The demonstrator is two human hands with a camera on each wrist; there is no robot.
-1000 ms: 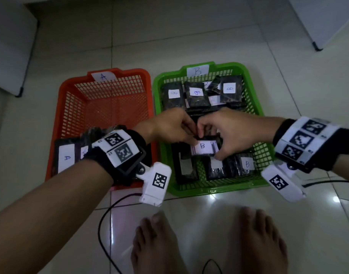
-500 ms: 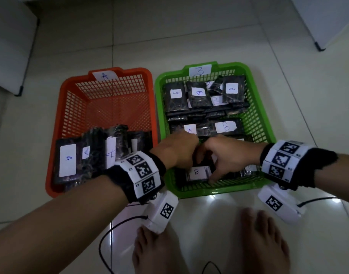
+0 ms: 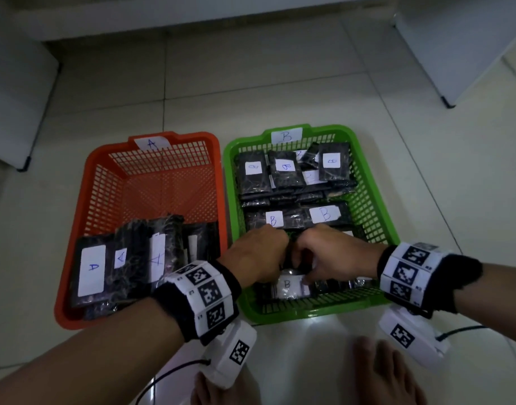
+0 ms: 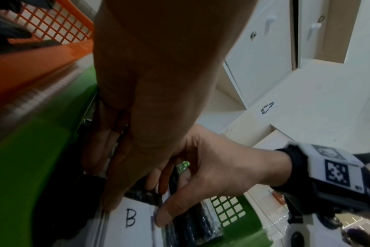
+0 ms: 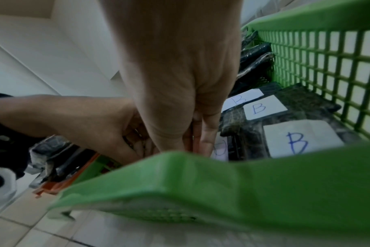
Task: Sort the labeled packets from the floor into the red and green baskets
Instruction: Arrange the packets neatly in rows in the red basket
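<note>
Head view: two baskets sit side by side on the floor, a red basket tagged A and a green basket tagged B. Three A labels show on the dark packets at the red basket's near end. In the green basket six B labels are readable. The left hand and right hand meet over the green basket's near end, both curled on a B packet lying by the near wall. Two bare feet stand below

Left wrist view: the left grip's fingers press the packet's label edge; the right thumb pinches its other side

Right wrist view: three B labels show; the right grip is hidden behind the green rim, so I cannot tell it here
</note>
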